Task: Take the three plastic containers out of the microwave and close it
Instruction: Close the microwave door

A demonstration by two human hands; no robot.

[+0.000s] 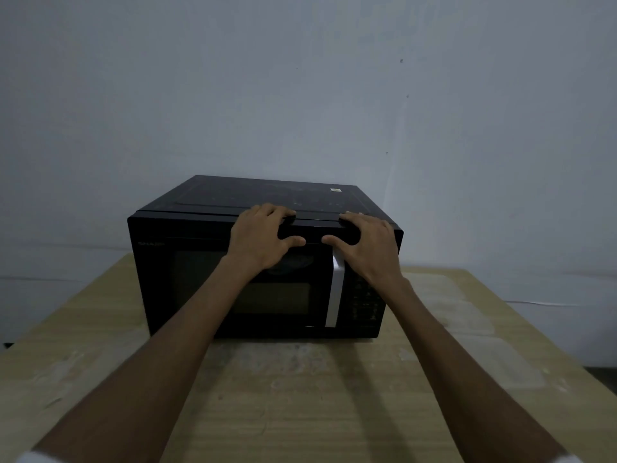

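Black casing under both palms, I have my left hand point(258, 237) and right hand point(365, 240) spread flat, gripping nothing, on the shut microwave point(207, 262) mid-table point(300, 396); it looks heavy and stiff, so the silver handle point(335, 289) is my hold.

body: two bare forearms | left hand point(263, 237) bare | right hand point(367, 242) bare | white sleeve edges at bottom corners

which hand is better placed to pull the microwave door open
Right, probably. The right hand rests on the top front edge of the microwave directly above the silver handle, thumb near its top. The left hand sits further left, above the door window.
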